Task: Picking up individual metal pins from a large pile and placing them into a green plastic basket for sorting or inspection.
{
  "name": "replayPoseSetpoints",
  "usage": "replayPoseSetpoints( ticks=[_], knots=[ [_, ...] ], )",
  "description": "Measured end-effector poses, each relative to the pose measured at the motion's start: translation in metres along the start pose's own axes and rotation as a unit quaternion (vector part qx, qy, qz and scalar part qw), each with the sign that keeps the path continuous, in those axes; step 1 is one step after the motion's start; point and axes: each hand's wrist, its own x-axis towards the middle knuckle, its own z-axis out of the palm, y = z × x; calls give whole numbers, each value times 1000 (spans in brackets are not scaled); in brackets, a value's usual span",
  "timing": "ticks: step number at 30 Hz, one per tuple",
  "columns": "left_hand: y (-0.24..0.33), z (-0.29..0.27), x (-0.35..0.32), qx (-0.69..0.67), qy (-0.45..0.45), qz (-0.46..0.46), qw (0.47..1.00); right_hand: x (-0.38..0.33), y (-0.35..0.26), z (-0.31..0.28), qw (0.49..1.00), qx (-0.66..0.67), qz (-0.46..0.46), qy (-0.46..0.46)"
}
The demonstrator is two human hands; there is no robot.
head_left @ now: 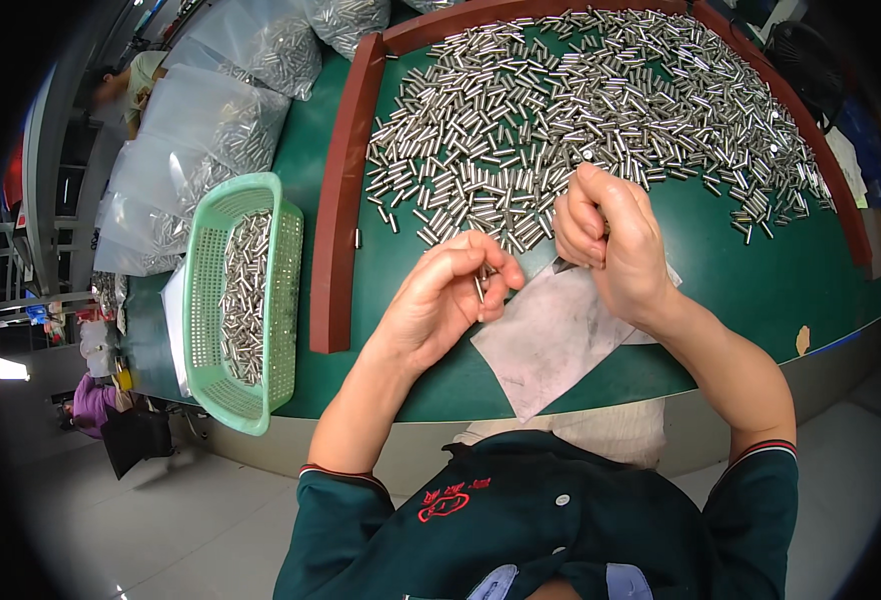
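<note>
My left hand (pixel 451 295) is curled over the near part of the table, with short shiny metal pins (pixel 481 284) between its fingers and thumb. To its right, my right hand (pixel 613 240) is closed, thumb uppermost; what lies inside its fingers is hidden. A stained pinkish-grey cloth (pixel 546 345) spreads below both hands, its upper part running under the right hand. A small dark edge (pixel 563 265) shows beside the right fingers, too little to name. Just beyond both hands lies a wide heap of loose metal pins (pixel 521 130).
Red-brown wooden rails (pixel 339 230) frame the heap on the green table (pixel 411 385). Left of them stands a green plastic basket (pixel 279 360) holding similar pins. Clear bags of pins (pixel 246 130) line the far left. Two people (pixel 91 400) appear in the left background.
</note>
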Motion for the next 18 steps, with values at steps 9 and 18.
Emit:
replayPoseSetpoints(
  ticks=[9,18],
  knots=[
    [-6,8,0,634,190,273,698,-1,-2,2,1000,6,-2,3],
    [-19,7,12,753,189,278,566,-1,-2,2,1000,-5,-2,3]
  ],
)
